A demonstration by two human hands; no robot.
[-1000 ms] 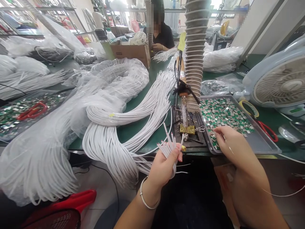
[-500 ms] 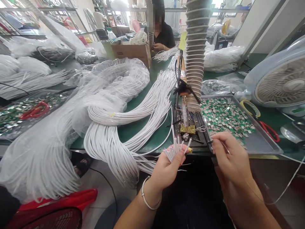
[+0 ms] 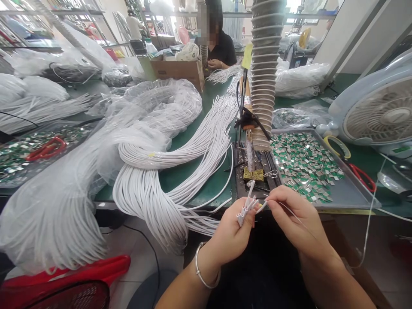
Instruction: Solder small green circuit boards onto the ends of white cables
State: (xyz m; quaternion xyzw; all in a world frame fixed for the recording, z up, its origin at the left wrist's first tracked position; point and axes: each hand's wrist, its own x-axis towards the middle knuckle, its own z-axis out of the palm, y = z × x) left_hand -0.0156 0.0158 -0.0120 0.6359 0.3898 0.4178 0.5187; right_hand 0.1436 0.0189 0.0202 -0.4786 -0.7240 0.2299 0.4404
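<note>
My left hand (image 3: 232, 234) is closed round a small bunch of white cable ends (image 3: 246, 206), held just below the table's front edge. My right hand (image 3: 294, 221) is pinched beside that bunch, its fingertips touching one of the cable ends. A thin solder wire (image 3: 365, 240) trails from the right hand off to the right. The cables run back into a large bundle of white cables (image 3: 167, 171) lying across the green table (image 3: 193, 180). Straight ahead stands a soldering iron (image 3: 249, 152) on its black stand.
A metal tray (image 3: 347, 193) of several small green circuit boards sits right of the iron, with red scissors (image 3: 362, 176) and a tape roll (image 3: 336, 146). A fan (image 3: 380, 116) stands far right. A ribbed extraction hose (image 3: 264, 68) hangs centre. Another person (image 3: 219, 43) works opposite.
My right hand has left the tray's edge and come left to the cable ends. My left hand has lowered and tilted the bunch toward it.
</note>
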